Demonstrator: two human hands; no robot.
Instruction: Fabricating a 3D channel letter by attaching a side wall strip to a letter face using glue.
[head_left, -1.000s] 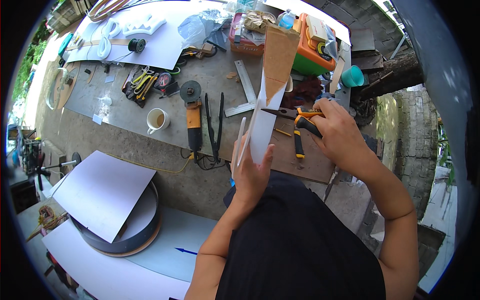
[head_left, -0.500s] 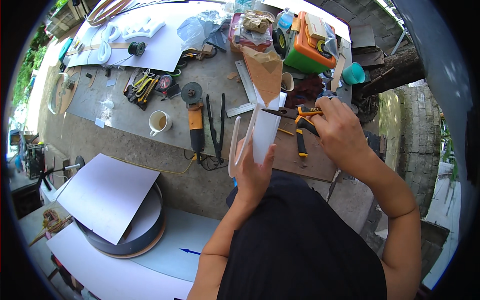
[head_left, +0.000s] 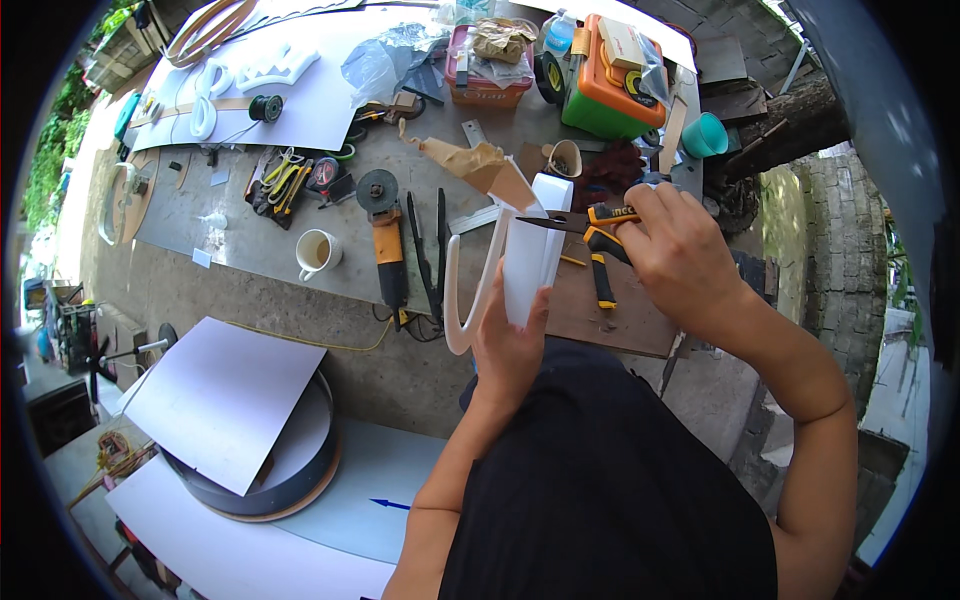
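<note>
and here's the left hand (head_left: 510, 350), fingers wrapped round a bent white piece (head_left: 532, 255), held up just right of the angle grinder (head_left: 388, 245)! the right hand (head_left: 680, 245), farther right of the grinder, is clenched on black-and-orange pliers (head_left: 603, 229), their nose across the white piece, by a ragged flap of brown paper (head_left: 478, 166). the grinder itself lies on the counter (head_left: 357, 262), a white mug (head_left: 308, 262) just left of it; well beyond, to its right, sits an orange-and-green box (head_left: 590, 100).

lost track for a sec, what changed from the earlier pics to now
The brown paper has swung left and lower in view; the white piece has turned, showing more of its curved end. Neither hand let go: the left hand still holds the piece, the right hand the pliers.
</note>
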